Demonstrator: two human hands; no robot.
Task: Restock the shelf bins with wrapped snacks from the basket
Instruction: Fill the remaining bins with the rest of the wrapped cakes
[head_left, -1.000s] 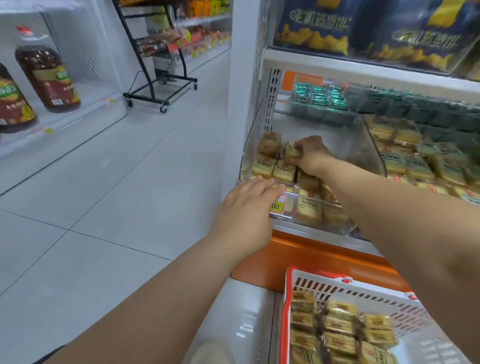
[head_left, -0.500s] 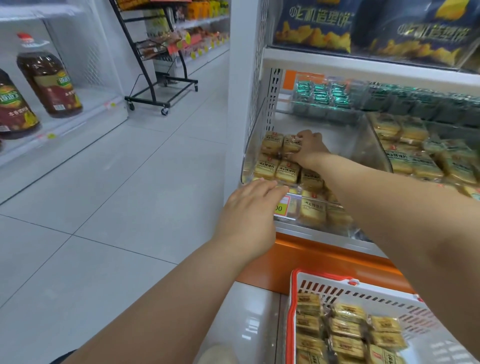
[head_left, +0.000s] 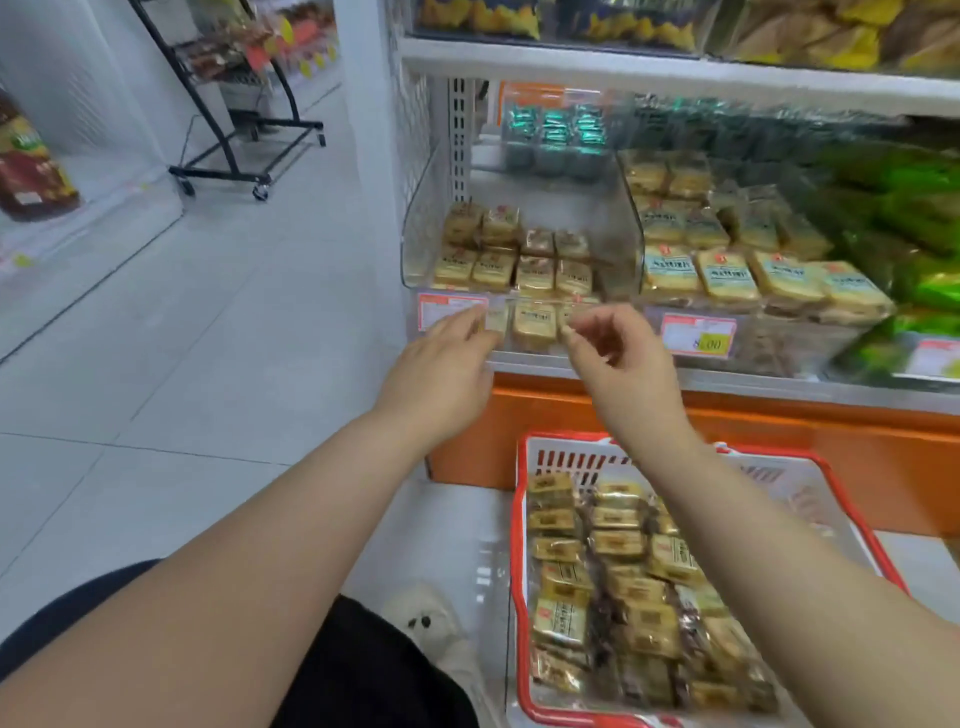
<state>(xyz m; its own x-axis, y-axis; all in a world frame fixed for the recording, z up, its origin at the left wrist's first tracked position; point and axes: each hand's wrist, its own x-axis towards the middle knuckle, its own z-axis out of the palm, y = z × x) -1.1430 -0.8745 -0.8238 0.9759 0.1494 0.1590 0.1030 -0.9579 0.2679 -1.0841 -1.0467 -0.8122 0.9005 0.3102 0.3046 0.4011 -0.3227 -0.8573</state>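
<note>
A clear shelf bin (head_left: 415, 244) at the shelf's left end holds several gold-wrapped snacks (head_left: 493, 260) in rows. My left hand (head_left: 441, 374) reaches to the bin's front lip with straight fingers and holds nothing. My right hand (head_left: 618, 364) hovers in front of the bin with loosely curled fingers, empty. Below, a white basket with a red rim (head_left: 519, 519) stands on the floor, filled with several more wrapped snacks (head_left: 618, 592). My right forearm crosses over the basket.
A neighbouring bin (head_left: 727, 280) holds larger yellow packs, with green packets (head_left: 914, 218) further right and teal packs (head_left: 550, 130) behind. An orange shelf base (head_left: 779, 447) runs below. A black wheeled rack (head_left: 244, 130) stands in the aisle to the left.
My right hand has come out of the bin, leaving the snack it held inside, and now hangs in front of it. The view has shifted right and down.
</note>
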